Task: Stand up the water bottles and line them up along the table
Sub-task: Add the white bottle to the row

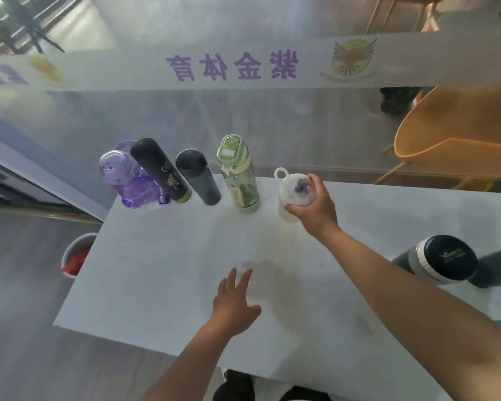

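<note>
Several bottles stand upright in a row along the far edge of the white table [162,285]: a clear purple bottle [128,178] at the left, a tall black flask [162,172], a dark grey flask [198,178] and a green bottle [239,175]. To the right of the green one stands a white bottle [291,195] with a loop on its lid, and my right hand [315,204] grips it from the right side. My left hand [235,302] hovers over the near middle of the table, fingers spread and holding nothing. At the right, a dark grey bottle [437,260] with a black cap lies on its side.
A glass partition with a white banner [243,65] runs just behind the table. An orange chair [451,134] stands beyond the glass at the right. A white bin [77,256] with red contents sits on the floor by the table's left edge.
</note>
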